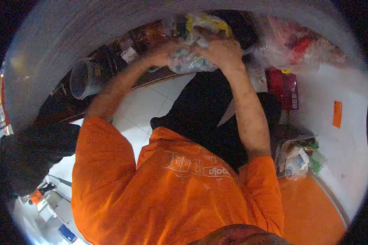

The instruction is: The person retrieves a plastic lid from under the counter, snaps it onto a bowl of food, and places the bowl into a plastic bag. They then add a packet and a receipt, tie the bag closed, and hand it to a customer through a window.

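Note:
A clear plastic bag (192,61) with small pale and dark contents hangs between my hands at the top of the view. My left hand (169,53) is closed at its left side, blurred and partly hidden. From the right, my right hand (221,51) reaches over the bag's upper part, fingers bent onto the gathered plastic. Just beyond the fingers is a yellow and clear plastic package (208,22), overlapping the bag in this view.
A clear plastic tub (85,79) stands on the dark shelf at left. Clear and red plastic bags (300,49) lie at upper right, above a dark red plastic basket (283,87). A bin holding wrappers (296,161) is at right. Pale floor tiles (145,108) show below my left arm.

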Available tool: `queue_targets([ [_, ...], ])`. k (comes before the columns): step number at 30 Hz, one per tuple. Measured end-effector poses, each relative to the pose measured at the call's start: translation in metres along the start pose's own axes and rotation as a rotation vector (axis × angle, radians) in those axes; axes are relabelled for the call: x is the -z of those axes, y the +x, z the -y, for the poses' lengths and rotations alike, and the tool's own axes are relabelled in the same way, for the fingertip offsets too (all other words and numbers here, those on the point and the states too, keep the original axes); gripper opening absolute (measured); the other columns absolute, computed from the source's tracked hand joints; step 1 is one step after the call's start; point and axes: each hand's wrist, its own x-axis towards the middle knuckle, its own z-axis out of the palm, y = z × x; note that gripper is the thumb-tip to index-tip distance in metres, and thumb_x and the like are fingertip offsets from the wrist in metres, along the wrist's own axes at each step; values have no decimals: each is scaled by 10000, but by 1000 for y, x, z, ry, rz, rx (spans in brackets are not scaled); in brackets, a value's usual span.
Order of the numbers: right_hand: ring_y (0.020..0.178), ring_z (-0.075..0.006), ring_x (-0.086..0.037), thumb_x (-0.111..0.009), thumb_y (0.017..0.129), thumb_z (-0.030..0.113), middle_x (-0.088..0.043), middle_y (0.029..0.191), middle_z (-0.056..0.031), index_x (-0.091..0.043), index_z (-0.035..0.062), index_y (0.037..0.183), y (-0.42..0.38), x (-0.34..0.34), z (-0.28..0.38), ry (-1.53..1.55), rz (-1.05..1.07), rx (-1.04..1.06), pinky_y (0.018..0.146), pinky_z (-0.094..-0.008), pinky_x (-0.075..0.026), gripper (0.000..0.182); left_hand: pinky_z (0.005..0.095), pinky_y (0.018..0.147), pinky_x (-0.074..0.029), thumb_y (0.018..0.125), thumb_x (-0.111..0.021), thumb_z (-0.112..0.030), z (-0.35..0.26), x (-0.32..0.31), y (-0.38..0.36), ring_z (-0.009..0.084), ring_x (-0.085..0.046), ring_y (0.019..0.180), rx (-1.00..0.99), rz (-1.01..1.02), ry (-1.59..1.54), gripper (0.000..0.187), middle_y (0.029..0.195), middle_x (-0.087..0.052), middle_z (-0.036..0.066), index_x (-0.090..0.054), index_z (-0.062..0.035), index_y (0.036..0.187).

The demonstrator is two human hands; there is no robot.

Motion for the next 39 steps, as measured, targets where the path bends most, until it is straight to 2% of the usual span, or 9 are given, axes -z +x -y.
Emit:
queue_targets([
  [2,1016,-365,-654,-535,810,686,-666,1133,-187,-605,263,1280,-3,3,5,-22,68,-1,875,-478,-526,637,485,971,-428,852,-653,-401,18,72,17,340,-576,1098,12,274,-279,475,1177,-623,164,-626,-118,1233],
  [4,1000,-362,-657,-546,805,671,-674,1099,-193,-636,216,1237,-9,-1,9,65,45,18,870,-484,-518,634,485,974,-426,857,-647,-394,26,115,25,341,-573,1103,113,359,-350,470,1184,-619,167,-624,-114,1234],
  [12,982,-369,-650,-634,759,599,-683,1024,-206,-687,117,1114,-21,-15,7,80,-96,-12,905,-502,-472,602,486,982,-421,877,-620,-365,42,53,90,348,-559,1123,450,-198,34,450,1212,-603,175,-615,-98,1239],
  [15,1038,-369,-629,-648,741,612,-670,1074,-214,-702,64,1061,-24,0,1,165,-23,-107,917,-509,-460,637,486,985,-419,884,-610,-354,49,42,95,351,-554,1130,516,-270,49,442,1222,-597,179,-611,-91,1240],
  [25,1054,-361,-631,-651,703,681,-671,1094,-197,-650,94,1188,-12,7,-6,278,-164,-257,908,-486,-489,762,486,996,-413,909,-577,-318,65,56,66,359,-536,1154,622,-503,-42,418,1256,-576,190,-600,-71,1246],
  [28,1063,-378,-623,-684,706,644,-662,1115,-199,-608,90,1239,15,-38,-20,99,-570,-90,921,-504,-483,772,487,999,-411,917,-567,-307,67,67,38,361,-531,1161,651,-637,-86,411,1267,-570,193,-596,-64,1248],
  [32,1273,-420,-449,-662,789,523,-486,1359,-257,-445,93,1399,-10,1,-8,245,-577,-125,976,-518,-427,778,487,1003,-409,927,-554,-292,63,76,-23,365,-524,1171,700,-776,-123,402,1280,-562,197,-592,-56,1250],
  [35,1199,-439,-488,-687,802,375,-571,1234,-235,-532,28,1276,-33,24,-13,553,-999,23,978,-500,-409,608,487,1007,-407,934,-544,-281,44,59,-67,367,-519,1178,692,-782,-113,396,1291,-556,200,-589,-50,1252],
  [39,1078,-383,-557,-659,833,197,-625,1107,-174,-599,22,1152,-62,79,25,854,-527,261,939,-442,-440,369,489,1018,-396,951,-516,-260,-27,34,-60,383,-497,1202,789,-570,6,386,1318,-533,213,-577,-39,1261],
])
